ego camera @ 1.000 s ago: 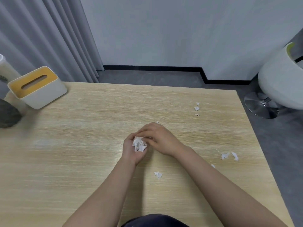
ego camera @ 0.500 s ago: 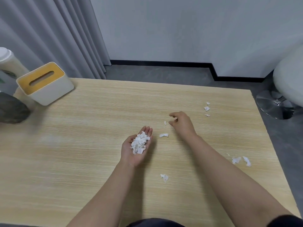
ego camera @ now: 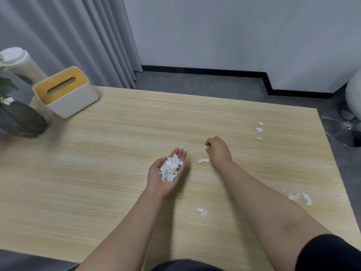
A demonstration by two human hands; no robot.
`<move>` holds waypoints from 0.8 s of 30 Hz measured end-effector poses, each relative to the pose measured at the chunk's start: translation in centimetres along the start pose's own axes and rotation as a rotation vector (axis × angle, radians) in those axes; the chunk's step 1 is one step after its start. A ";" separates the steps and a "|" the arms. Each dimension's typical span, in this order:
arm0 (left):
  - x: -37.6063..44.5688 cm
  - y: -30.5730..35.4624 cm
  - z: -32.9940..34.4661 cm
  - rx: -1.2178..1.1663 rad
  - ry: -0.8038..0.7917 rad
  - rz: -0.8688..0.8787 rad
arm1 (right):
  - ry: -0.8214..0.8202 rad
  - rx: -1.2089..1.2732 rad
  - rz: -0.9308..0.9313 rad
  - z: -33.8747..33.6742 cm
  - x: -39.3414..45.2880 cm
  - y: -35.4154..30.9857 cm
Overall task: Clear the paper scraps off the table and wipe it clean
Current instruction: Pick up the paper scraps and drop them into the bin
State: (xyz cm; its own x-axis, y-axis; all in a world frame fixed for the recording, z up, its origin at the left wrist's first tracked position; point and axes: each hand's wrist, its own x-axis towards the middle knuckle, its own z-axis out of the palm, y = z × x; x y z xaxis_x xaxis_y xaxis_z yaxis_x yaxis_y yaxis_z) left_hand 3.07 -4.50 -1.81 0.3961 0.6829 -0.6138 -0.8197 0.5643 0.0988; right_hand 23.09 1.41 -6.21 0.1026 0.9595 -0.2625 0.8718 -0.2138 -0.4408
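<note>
My left hand [ego camera: 163, 178] lies palm up just above the wooden table [ego camera: 117, 173], cupping a heap of white paper scraps [ego camera: 170, 166]. My right hand [ego camera: 217, 150] rests on the table to its right, fingers curled down and pinched on a tiny scrap [ego camera: 206, 147] at the fingertips. One loose scrap [ego camera: 203, 160] lies beside my right wrist. Another scrap [ego camera: 202, 212] lies nearer me between my forearms. A small cluster [ego camera: 258, 130] sits near the right edge, and two larger bits [ego camera: 298, 197] lie at the near right.
A white tissue box with a yellow top [ego camera: 64, 90] stands at the table's far left, beside a dark vase [ego camera: 19, 120] and a white cylinder [ego camera: 17, 61]. A chair's chrome base [ego camera: 343, 130] is on the floor past the right edge. Grey curtains hang behind.
My right hand left the left palm and reached out to the right, then curled its fingers onto a tiny scrap. The left hand opened palm up with the heap.
</note>
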 end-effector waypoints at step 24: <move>-2.0 -5.0 -0.7 0.029 0.107 0.043 | -0.053 0.209 -0.399 -2.8 -10.5 -4.1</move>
State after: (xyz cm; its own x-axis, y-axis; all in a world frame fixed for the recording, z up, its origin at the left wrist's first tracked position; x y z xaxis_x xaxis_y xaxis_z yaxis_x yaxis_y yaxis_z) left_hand 6.08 -9.02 -1.63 0.3130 0.6541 -0.6886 -0.8220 0.5497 0.1486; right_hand 19.80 -7.29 0.77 -0.2508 0.9649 -0.0780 0.7223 0.1329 -0.6787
